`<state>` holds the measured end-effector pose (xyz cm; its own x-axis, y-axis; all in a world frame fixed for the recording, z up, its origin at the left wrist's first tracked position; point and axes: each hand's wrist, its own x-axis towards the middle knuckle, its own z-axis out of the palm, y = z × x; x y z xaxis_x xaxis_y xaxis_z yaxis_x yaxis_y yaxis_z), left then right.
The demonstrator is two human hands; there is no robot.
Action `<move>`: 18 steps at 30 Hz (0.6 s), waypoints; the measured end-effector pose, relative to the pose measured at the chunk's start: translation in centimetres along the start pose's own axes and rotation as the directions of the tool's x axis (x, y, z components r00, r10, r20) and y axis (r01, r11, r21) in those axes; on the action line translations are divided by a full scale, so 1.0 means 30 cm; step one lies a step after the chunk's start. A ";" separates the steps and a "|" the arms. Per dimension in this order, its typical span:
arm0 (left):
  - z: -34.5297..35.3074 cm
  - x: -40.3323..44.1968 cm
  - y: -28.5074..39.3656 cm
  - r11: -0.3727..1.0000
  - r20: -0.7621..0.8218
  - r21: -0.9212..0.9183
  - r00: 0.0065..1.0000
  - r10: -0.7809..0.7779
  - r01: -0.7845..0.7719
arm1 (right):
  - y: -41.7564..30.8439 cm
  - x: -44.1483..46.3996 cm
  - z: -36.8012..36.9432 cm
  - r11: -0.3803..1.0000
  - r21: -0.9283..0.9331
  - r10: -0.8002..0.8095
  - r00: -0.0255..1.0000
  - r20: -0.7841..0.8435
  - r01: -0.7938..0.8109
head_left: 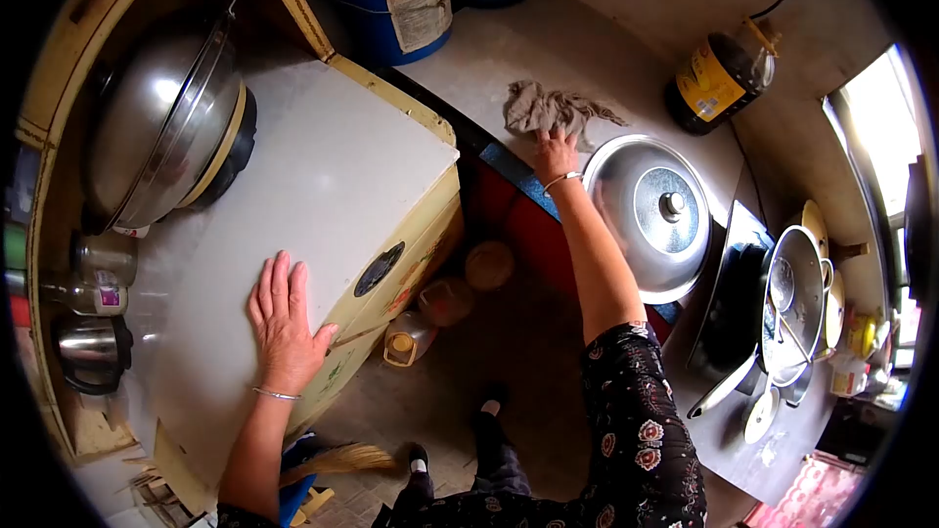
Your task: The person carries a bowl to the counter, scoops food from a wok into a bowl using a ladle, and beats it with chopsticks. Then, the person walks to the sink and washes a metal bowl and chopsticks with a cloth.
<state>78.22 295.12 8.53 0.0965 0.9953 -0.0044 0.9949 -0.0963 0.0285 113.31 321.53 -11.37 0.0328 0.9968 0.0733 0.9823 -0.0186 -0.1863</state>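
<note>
My left hand (287, 323) lies flat on the white top of a cabinet (225, 235), fingers spread, near its edge. My right hand (556, 154) reaches out to the far counter (469, 49), its fingers pressed on the near side of a crumpled grey-brown cloth (548, 110). The fingertips are partly lost in the cloth's folds. Just right of that wrist sits a large round metal lid (641, 215) with a glass centre and a knob.
Blue buckets (377, 10) stand at the back. A dark bottle with a yellow label (712, 83) is at the right wall. A pan with utensils (797, 303) rests on the right. Metal cookware (161, 127) and jars line the left. Plastic jugs (409, 337) stand on the floor.
</note>
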 end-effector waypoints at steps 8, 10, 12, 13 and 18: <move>-0.013 -0.019 0.003 1.000 -0.017 0.007 1.000 0.000 0.000 | -0.009 -0.172 0.057 0.862 0.506 0.118 0.982 -0.150 -0.027; -0.010 -0.028 -0.002 1.000 -0.039 0.005 0.999 0.010 -0.010 | -0.041 -0.273 -0.075 0.719 0.695 0.119 0.987 -0.111 -0.008; -0.008 -0.037 -0.006 1.000 -0.050 -0.002 0.999 0.017 -0.017 | -0.073 -0.392 -0.252 0.258 0.937 0.148 0.968 0.205 -0.237; -0.006 -0.039 -0.011 1.000 -0.057 -0.001 0.998 0.022 -0.023 | -0.095 -0.467 -0.351 0.079 0.949 0.119 0.948 0.297 -0.307; 0.011 -0.070 -0.027 0.999 -0.090 -0.022 0.995 0.039 -0.041 | -0.127 -0.925 -0.713 -0.563 0.810 -0.003 0.981 0.196 -0.164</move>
<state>77.22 293.11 8.18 0.1319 0.9874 0.0872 0.9893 -0.1367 0.0510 112.59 292.26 8.27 -0.0074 0.9928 -0.1195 -0.7078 -0.0896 -0.7007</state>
